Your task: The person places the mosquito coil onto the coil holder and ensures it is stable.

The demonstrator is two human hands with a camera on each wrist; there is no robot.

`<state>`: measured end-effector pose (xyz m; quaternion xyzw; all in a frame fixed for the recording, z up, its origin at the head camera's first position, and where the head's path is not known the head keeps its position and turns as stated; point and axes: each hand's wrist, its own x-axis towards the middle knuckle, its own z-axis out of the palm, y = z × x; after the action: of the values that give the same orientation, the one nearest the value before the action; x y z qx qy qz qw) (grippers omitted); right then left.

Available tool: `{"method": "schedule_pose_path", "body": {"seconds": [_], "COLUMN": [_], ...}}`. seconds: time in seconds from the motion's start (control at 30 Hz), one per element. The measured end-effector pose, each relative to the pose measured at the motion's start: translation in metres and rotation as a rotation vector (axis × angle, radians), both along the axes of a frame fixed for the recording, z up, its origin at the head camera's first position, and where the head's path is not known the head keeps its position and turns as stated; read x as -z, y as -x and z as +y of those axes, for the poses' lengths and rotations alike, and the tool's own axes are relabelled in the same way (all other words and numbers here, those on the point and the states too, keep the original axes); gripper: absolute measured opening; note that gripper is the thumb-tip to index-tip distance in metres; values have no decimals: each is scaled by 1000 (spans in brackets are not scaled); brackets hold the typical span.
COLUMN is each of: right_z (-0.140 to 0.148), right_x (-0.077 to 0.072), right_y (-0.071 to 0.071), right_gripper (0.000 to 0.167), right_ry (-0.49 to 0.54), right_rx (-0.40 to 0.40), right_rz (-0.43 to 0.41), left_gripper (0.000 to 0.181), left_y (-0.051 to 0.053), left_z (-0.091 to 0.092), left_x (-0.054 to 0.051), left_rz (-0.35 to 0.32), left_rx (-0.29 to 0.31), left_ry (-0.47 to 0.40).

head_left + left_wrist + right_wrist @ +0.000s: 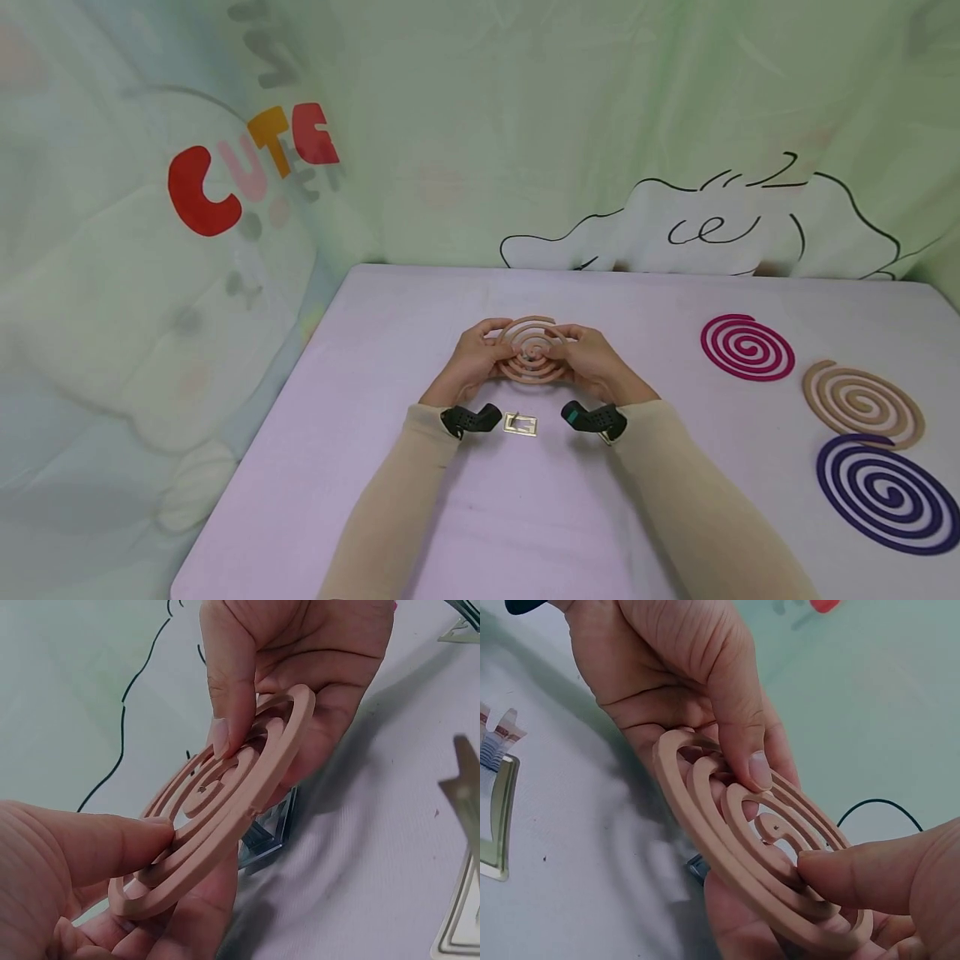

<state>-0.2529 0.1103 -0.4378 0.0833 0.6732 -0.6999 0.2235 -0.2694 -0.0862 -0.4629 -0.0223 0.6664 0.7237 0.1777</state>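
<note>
A tan mosquito coil (534, 321) is held up above the table between both hands. My left hand (476, 360) pinches its left side, the thumb (127, 844) lying on the upper face. On the opposite side my right hand (596, 360) grips it the same way, its thumb (855, 876) pressing the upper face. Seen from the wrists, the coil (225, 847) is tilted, with its turns spread slightly apart. Beneath it, a shiny metal piece (274, 825) is partly hidden. A small rectangular metal coil stand (521, 424) lies on the table between the wrists.
To the right lie a magenta coil (747, 347), a tan coil (862, 402) and a dark blue coil (887, 494), the last two overlapping. A pale cloth covers the table (315, 467). Printed green sheeting (450, 125) hangs behind it.
</note>
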Motion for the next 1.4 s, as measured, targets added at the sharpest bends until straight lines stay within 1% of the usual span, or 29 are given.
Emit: {"method": "schedule_pose_path", "body": {"seconds": [0.13, 0.4, 0.57, 0.7, 0.93, 1.2, 1.4], "right_z": [-2, -3, -3, -3, 0, 0, 1], "right_x": [1, 1, 0, -1, 0, 0, -1], "right_y": [0, -1, 0, -1, -2, -2, -3], "right_gripper": [52, 53, 52, 53, 48, 47, 47], "right_ry": [14, 29, 12, 3, 22, -17, -11], "right_rx": [-3, -18, -17, -28, -51, -53, -60], "right_rz": [-15, -8, -20, -25, -24, -35, -36], "left_gripper": [52, 51, 51, 51, 51, 50, 50], "left_y": [1, 2, 2, 2, 5, 6, 7], "left_z": [-1, -4, -4, -4, -4, -4, -4], "left_x": [2, 5, 3, 2, 1, 0, 1], "left_rz": [-1, 8, 11, 18, 43, 42, 35], "left_rx": [-13, -21, -27, -24, -8, -5, 3], "left_ry": [14, 34, 42, 53, 81, 107, 101]}}
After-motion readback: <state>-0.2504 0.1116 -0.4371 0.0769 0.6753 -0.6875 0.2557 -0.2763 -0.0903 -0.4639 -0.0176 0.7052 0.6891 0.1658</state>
